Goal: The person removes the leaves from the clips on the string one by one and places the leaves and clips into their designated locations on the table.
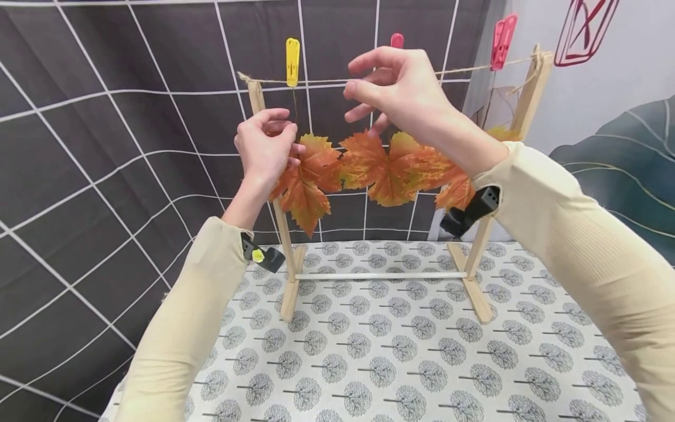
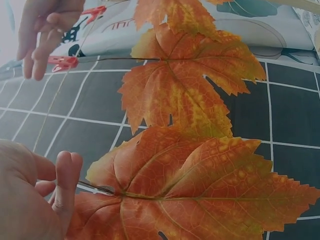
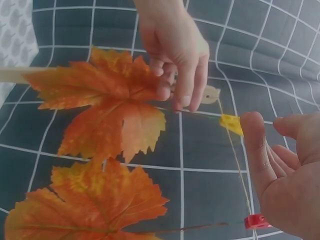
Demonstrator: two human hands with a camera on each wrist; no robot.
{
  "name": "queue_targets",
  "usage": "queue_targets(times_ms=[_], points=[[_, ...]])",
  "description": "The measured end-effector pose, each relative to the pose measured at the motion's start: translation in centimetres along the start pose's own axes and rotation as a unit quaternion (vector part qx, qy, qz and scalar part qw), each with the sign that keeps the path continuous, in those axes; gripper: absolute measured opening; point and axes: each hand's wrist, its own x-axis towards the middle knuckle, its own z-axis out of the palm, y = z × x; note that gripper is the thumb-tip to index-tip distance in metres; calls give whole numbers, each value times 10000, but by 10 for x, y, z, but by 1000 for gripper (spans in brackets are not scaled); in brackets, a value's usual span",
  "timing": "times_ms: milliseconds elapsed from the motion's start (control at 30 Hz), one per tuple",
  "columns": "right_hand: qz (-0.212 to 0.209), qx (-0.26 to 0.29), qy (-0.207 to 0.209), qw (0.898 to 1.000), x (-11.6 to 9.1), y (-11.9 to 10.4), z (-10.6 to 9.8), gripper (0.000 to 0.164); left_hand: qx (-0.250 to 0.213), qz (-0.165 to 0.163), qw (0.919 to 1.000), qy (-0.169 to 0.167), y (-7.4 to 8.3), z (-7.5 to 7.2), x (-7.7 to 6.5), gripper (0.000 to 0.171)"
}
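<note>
Hands, two, well apart from each other. Left hand [image 1: 266, 143]: fingers bent, lying at the stem [image 2: 97, 188] of the left leaf [image 1: 308, 181]; we cannot tell whether they pinch it or merely touch. Right hand [image 1: 403, 88]: raised higher, fingers spread, nothing held, in front of the cord [image 1: 466, 69].

Left leaf, one, orange and yellow: hangs below the yellow peg [image 1: 292, 61], just beside the left hand and to its right. Long axis, as we read it, runs roughly upright, stem at the top, tip pointing down and leaning slightly. Of the pair, the left hand is the nearer; the right hand is up and to the right of the leaf.

Yellow peg: upright on the cord, above the left hand, off to the left of the right hand. We judge this vertical line of peg, stem and leaf the key relation.

Also listed: middle leaf [image 1: 387, 167], to the right of the left leaf; middle peg [image 1: 397, 40], red, partly behind the right hand; wooden stand [image 1: 529, 97], on the bench [image 1: 337, 369].
</note>
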Motion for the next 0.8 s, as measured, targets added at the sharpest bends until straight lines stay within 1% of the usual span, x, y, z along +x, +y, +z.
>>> queue_targets(times_ms=[133,400,500,700,800], points=[[56,17,-3,10000,12,-5,4,35,97,20,9999,-36,-1,1,2,26],[279,167,-49,9995,36,-11,18,41,182,40,9998,29,-4,-1,5,28],[373,187,-44,9991,43,-11,22,42,152,44,9999,16,-4,0,5,28],[427,7,-72,9991,54,-11,26,44,19,6,10000,-55,-5,1,8,26],[482,68,-79,9988,60,-11,28,45,-29,3,10000,-69,-6,1,9,25]])
